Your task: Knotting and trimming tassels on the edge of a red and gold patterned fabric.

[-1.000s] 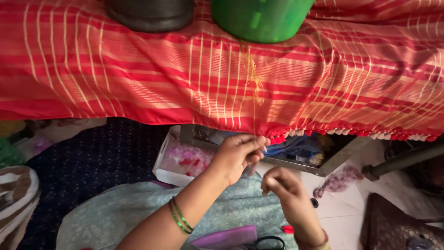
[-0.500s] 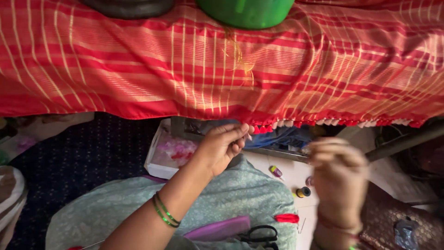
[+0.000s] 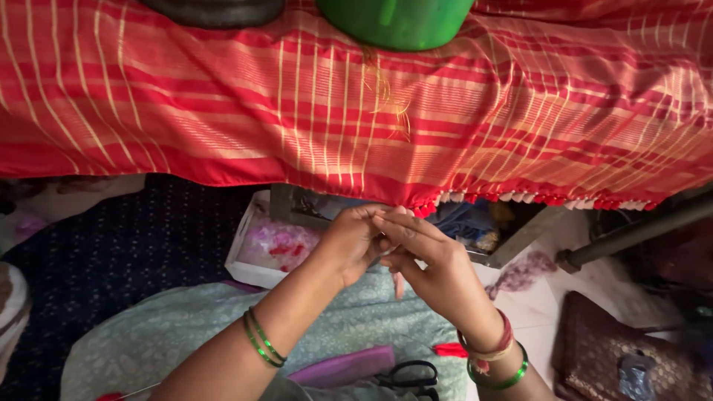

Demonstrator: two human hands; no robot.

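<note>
From the head camera, the left hand and the right hand meet just below the tasselled hem of the red, gold-striped cloth; their fingertips are pinched narrow together on something too small to tell — whether either truly grips it cannot be told. Green bangles ring the left wrist and a green and red bangle pair the right; under the hands lies a pale green patterned cloth, with black scissors and a purple strip on it — a white tray sits behind, and a green tub stands on the red cloth.
</note>
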